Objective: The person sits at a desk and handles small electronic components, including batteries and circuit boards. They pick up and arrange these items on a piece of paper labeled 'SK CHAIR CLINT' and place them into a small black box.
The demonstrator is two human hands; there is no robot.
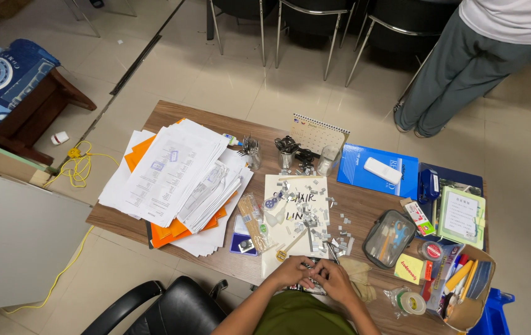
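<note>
- Nearest: left hand (291,271) and right hand (335,279), touching each other at the near edge of the wooden surface (172,115).
- Fingers of both curled together over small silvery clips (305,267); exact grip too small to tell.
- More of the same clips scattered just beyond, across a white sheet (296,214) with dark hand lettering.
- Left of the sheet: a large stack of papers (172,177) over orange folders.
- Right: clear pencil pouch (388,238), tape roll (411,303), cardboard box of pens (467,285), blue folder (377,170).
- Far right, well apart: another person's grey trouser legs (451,74) on the tiled floor.
</note>
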